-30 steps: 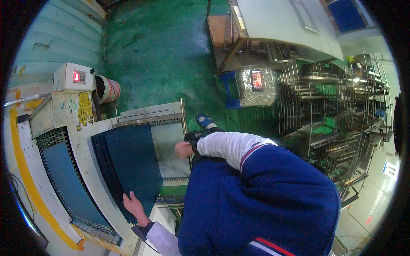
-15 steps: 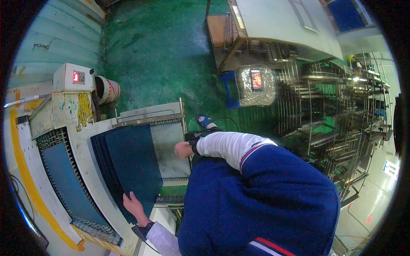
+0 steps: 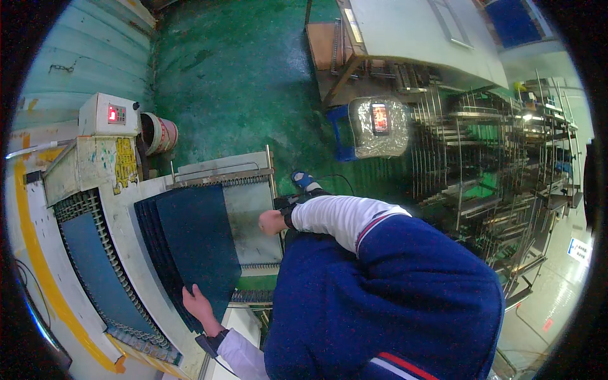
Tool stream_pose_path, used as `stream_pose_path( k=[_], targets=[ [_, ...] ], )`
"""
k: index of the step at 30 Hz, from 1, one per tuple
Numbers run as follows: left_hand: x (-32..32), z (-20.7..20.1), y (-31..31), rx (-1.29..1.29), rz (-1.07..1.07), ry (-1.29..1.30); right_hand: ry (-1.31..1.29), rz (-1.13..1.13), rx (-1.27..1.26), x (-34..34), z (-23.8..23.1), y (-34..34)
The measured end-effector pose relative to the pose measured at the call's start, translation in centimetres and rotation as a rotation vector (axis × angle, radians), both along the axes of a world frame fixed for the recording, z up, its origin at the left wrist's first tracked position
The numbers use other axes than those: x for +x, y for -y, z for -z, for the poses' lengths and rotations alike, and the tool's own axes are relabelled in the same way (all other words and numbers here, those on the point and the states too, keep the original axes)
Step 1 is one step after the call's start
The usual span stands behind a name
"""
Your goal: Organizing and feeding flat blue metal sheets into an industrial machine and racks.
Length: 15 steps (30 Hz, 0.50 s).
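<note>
1. I have a stack of dark blue sheets lying on the pale machine frame, left edges fanned; using this stack as landmark.
2. Left hand: at the stack's near edge, touching, thumb spread off the fingers. I can't tell if it's gripping a sheet.
3. Right hand: just right of the stack, above a pale plate, bunched up small. Fingers mostly hidden from me; can't tell if it holds anything.
4. Left of the stack I get a blue strip edged with metal coils.
5. Beyond the stack, to its left: white control box with a lit red display, pale bucket beside the box.
6. Beyond the stack, to its right: blue stool with a clear-wrapped top, lit phone on it.
7. Well right of the stack: metal racks.
</note>
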<state>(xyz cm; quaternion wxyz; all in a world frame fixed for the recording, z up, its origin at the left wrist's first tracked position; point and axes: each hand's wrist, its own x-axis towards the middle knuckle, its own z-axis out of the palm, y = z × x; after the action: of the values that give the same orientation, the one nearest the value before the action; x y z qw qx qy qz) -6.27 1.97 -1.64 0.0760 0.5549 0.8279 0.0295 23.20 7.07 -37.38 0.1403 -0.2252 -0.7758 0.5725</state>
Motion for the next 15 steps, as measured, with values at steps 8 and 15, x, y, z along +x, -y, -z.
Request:
stream_pose_path(
  k=[8,15],
  targets=[
    [0.2,-0.3,-0.1,-0.017,0.005,0.029,0.002,-0.030,0.134,-0.7,1.4,0.2],
    [0.0,0.0,-0.9,-0.005,0.045,-0.002,0.225,0.108,0.246,-1.9,6.2,2.2]
  ],
)
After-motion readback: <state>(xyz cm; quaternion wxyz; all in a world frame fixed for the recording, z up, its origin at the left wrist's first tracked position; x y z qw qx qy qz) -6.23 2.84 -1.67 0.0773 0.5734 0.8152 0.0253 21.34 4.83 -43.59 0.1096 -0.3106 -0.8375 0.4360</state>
